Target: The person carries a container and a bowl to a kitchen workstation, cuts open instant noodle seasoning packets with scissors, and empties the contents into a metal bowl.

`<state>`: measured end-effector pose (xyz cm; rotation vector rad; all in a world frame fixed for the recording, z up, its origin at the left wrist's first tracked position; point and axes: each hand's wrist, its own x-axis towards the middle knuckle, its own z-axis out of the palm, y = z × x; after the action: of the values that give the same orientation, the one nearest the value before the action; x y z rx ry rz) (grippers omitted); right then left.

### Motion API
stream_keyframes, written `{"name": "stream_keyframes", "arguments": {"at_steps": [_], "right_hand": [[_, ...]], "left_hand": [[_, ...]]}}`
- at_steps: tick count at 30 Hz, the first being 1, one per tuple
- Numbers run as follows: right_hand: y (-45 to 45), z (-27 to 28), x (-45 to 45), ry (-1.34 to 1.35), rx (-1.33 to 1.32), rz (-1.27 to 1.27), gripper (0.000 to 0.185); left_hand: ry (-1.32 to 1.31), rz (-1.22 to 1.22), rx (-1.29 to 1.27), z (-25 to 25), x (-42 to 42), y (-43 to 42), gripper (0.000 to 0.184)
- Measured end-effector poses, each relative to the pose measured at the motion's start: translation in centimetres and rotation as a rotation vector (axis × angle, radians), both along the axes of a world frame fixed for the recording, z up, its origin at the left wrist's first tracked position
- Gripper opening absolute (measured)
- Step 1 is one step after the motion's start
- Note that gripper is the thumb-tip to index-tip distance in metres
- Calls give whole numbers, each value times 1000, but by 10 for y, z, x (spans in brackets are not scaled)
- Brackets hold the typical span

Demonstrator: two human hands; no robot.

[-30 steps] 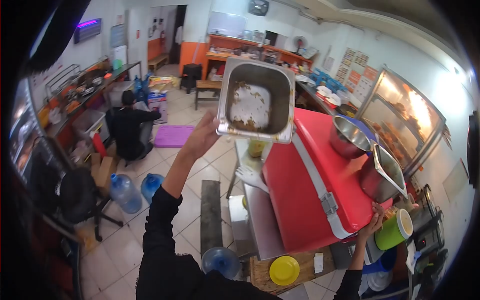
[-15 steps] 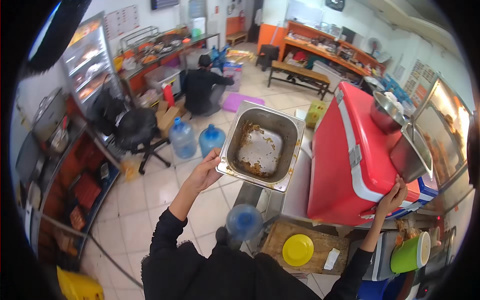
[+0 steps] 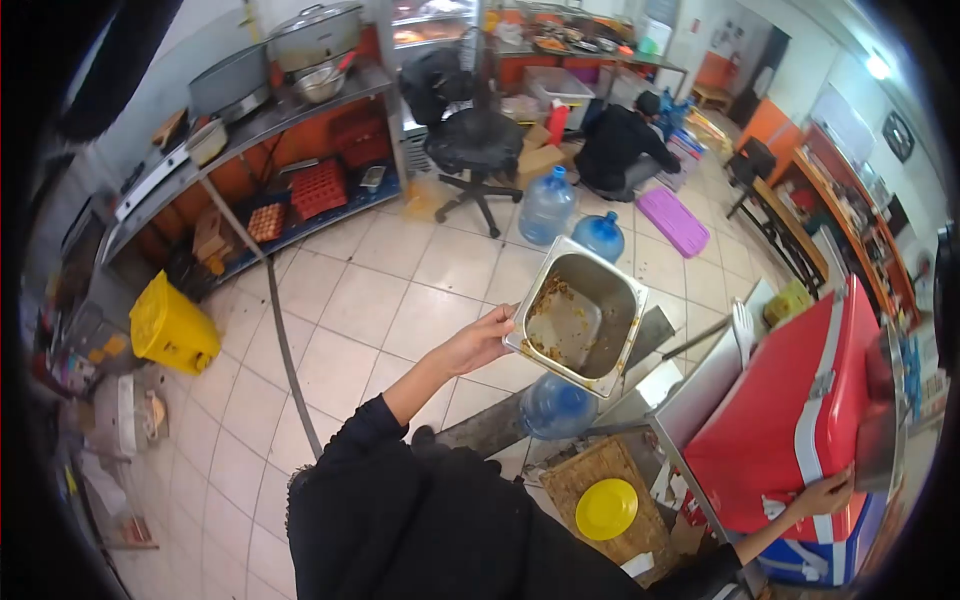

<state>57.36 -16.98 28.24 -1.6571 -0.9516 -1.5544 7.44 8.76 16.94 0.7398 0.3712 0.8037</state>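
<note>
My left hand (image 3: 482,342) is closed on the rim of a square steel food pan (image 3: 585,312), holding it tilted over the floor. Brown food scraps cling to the pan's bottom and walls. Far to the right, my right hand (image 3: 826,493) lies against the lid side of a red cooler box (image 3: 775,420). Its fingers stretch toward the lower end of another steel container (image 3: 880,425), blurred near the edge of view; whether they press on it is unclear.
A yellow plate (image 3: 606,509) lies on a wooden board (image 3: 570,478). Blue water jugs (image 3: 547,205) stand on the tiles near a wheeled chair (image 3: 475,140). A person in black (image 3: 620,150) crouches behind a purple lid (image 3: 673,222). A yellow bin (image 3: 172,325) stands left.
My view has swung left, showing more floor and the left shelves. The pan is still in my left hand, now over the jugs' side of the floor. My right hand stays by the cooler.
</note>
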Motion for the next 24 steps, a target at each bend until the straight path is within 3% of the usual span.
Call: {"name": "stream_keyframes", "arguments": {"at_steps": [4,10,12,16,24], "right_hand": [[-1,-3,0,-11,-2,-106,23],[9,-27,37,141,96,-100,26],[16,-23,22,119,125,-108,26],[30,-16,-18,87,168,-106,28],[60,-14,-86,106,154,0,30]], "left_hand": [[-12,57,21,-32,-41,-12,30],[3,253,-18,-57,-99,-43,24],[10,328,-57,-61,-119,-55,17],[-13,486,-95,-75,-167,-78,23],[36,692,-168,-99,-266,-114,6]]}}
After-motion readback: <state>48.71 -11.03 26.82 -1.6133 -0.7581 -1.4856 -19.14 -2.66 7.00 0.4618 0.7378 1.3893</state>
